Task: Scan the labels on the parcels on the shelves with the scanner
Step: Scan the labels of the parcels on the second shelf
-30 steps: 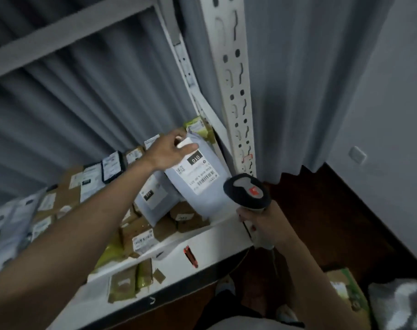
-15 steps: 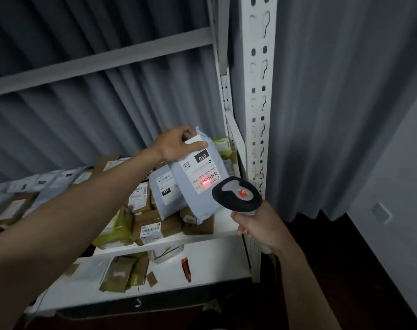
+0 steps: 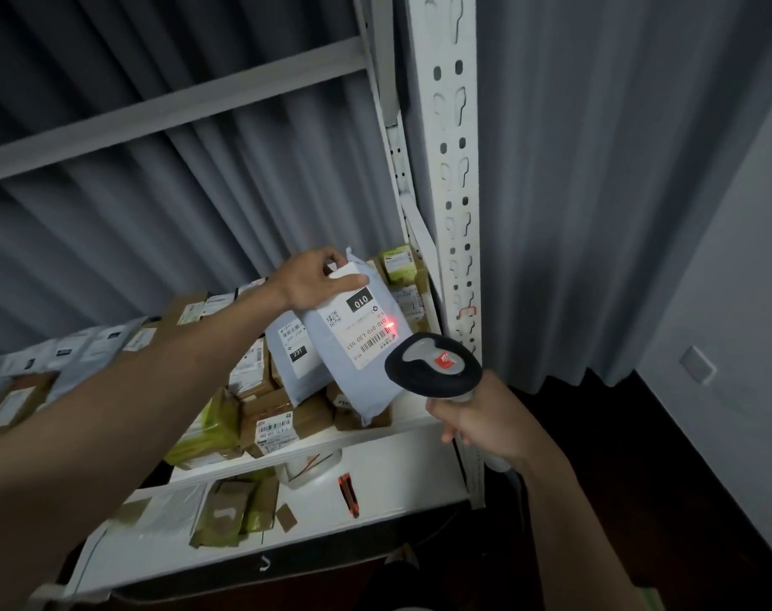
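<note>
Red scan dot now off barcode, higher on label [image 3: 361, 329].
Left hand [image 3: 313, 280] pinches grey parcel [image 3: 357, 381] top; right hand [image 3: 476, 423] grasps scanner [image 3: 432, 366] near shelf edge [image 3: 313, 447].

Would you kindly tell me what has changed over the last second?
The scanner came up to the grey parcel and its red light now falls on the label. The left hand still holds the parcel's top; the right hand still grips the scanner.
</note>
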